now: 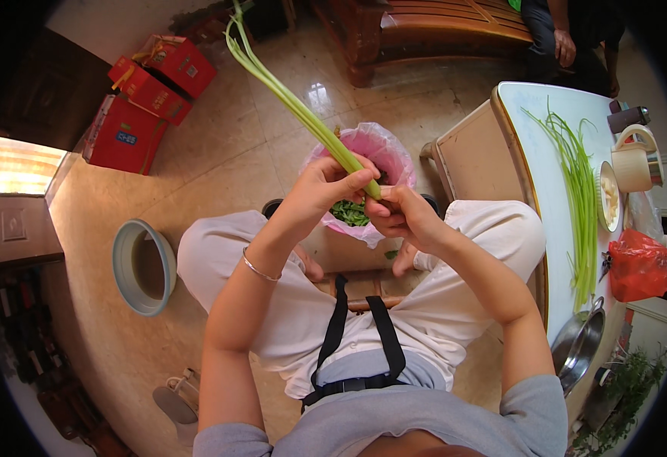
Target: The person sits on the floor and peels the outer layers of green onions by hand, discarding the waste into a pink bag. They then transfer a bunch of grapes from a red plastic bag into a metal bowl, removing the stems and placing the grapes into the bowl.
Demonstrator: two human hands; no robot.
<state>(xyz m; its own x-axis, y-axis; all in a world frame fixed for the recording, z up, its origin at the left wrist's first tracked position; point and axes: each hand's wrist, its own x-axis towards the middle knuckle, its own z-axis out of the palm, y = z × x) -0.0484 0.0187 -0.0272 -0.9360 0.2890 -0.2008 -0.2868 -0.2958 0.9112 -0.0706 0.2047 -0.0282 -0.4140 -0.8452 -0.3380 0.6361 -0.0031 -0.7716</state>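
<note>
A bunch of green celery stalks [305, 114] slants up and to the left from my hands. My left hand [339, 180] is closed around its lower part. The fingers of my right hand [399, 211] pinch at the base end of the bunch; what lies between those fingertips is too small to tell. Below both hands, between my feet, stands a bin lined with a pink plastic bag [387, 143], with green leaves [349, 213] inside. More long green stalks [582, 211] lie on the white table [550, 228] to my right.
Beside the stalks are a bowl of pale pieces [609, 197], a cream jug [633, 163], a red plastic bag [642, 265] and a steel pan [579, 343]. A basin of murky water [167, 268] and red boxes [122, 134] stand left. Another person's hand [565, 48] shows beside the wooden bench [453, 25].
</note>
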